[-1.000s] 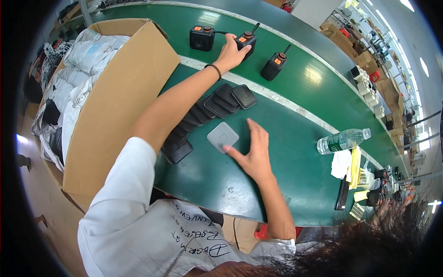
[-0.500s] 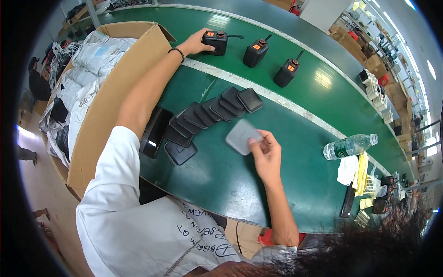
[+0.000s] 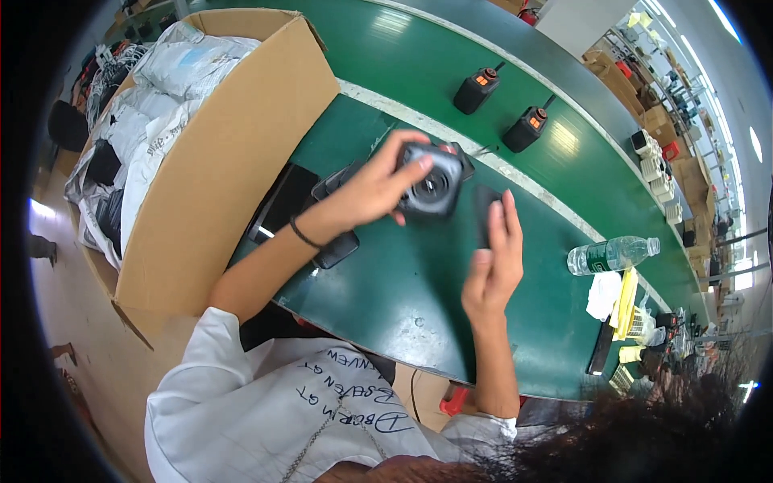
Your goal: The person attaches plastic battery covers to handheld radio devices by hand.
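My left hand [image 3: 378, 183] grips a black boxy device [image 3: 436, 191] with a large round ringed face, tilted above the work surface. A thin strap trails from its far side. Just to the right, my right hand [image 3: 495, 262] holds a dark flat square cover [image 3: 485, 211], seen nearly edge-on and apart from the device. Under my left hand and forearm lies a row of similar covers [image 3: 338, 251], mostly hidden. Farther back, two matching black devices [image 3: 477, 90] [image 3: 527, 129] with orange buttons stand upright on the green belt.
A cardboard box [image 3: 233, 153] of white bags stands at left, beside a long glossy black object [image 3: 283, 205]. At right lie a clear water bottle [image 3: 612, 256], white tissue [image 3: 604, 295] and a yellow packet [image 3: 625, 306]. A pale strip [image 3: 555, 208] borders the belt.
My left hand has lifted one device off the belt and brought it nearer, over the covers. My right hand has moved right and turned its cover edge-on.
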The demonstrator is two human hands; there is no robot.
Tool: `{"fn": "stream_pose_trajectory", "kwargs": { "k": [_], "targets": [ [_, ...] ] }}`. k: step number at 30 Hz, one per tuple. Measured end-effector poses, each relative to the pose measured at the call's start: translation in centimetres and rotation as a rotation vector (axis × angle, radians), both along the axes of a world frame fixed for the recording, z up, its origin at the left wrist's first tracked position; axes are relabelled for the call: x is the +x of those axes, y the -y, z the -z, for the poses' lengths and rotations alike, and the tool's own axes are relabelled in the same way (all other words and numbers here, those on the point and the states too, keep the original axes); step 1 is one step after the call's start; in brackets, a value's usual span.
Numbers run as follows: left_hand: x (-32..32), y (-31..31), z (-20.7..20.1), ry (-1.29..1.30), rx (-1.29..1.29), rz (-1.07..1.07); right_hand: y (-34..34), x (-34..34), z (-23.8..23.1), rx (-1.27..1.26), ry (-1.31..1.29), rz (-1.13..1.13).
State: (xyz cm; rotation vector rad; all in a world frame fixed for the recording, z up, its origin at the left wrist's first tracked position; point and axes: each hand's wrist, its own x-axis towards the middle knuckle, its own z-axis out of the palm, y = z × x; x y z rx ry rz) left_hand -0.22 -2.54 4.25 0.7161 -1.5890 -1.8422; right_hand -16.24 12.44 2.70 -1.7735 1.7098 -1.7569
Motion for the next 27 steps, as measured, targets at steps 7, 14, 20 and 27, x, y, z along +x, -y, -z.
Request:
{"fn": "stream_pose_trajectory", "kwargs": {
  "k": [7, 14, 20, 27],
  "targets": [
    [0.9, -3.1, 0.9, -0.005, -0.12, 0.179, -0.4, 1.3, -0.9, 0.056, -0.454, 0.128],
    [0.6, -3.6, 2.0, -0.138, -0.243, 0.202, -0.4, 1.5, -0.5, 0.025, -0.633, 0.164],
    [1.0, -3.1, 1.7, -0.135, -0.251, 0.271, -0.6, 1.4, -0.6, 0.045, -0.62, 0.156],
    [1.4, -2.7, 1.8, -0.141, -0.352, 0.382, -0.7, 1.0, -1.4, 0.094, -0.68, 0.152]
  ]
}}
